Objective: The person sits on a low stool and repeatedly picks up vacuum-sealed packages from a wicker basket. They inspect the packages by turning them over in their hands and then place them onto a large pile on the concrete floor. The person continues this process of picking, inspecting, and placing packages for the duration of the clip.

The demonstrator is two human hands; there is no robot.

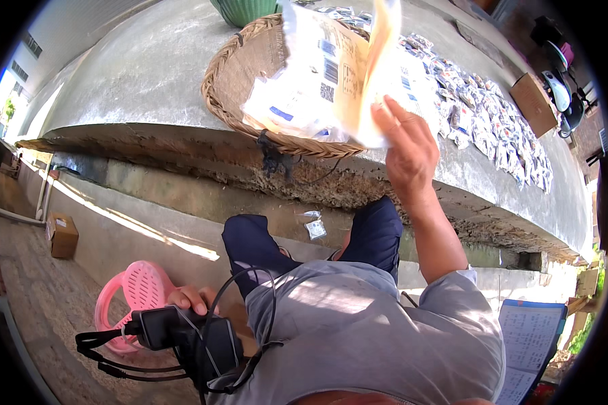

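Note:
My right hand [410,142] grips the near edge of a plastic package [354,76] that bears printed codes and looks partly see-through. The package stands raised over the front right of an oval woven basket [220,66] lined with sackcloth. More clear plastic packets [283,109] with blue marks lie inside the basket. Low on the left, my left hand [192,298] rests by a pink plastic seat [147,286], its fingers behind a black device [157,329] with cables. Whether the hand holds the device or the seat cannot be told.
Many small plastic packets [476,106] cover the concrete ledge [147,76] on the right. A green basket [245,10] stands behind the woven one. Two small packets [315,229] lie between my feet. A cardboard box [534,104] and an open printed folder [529,334] are at the right.

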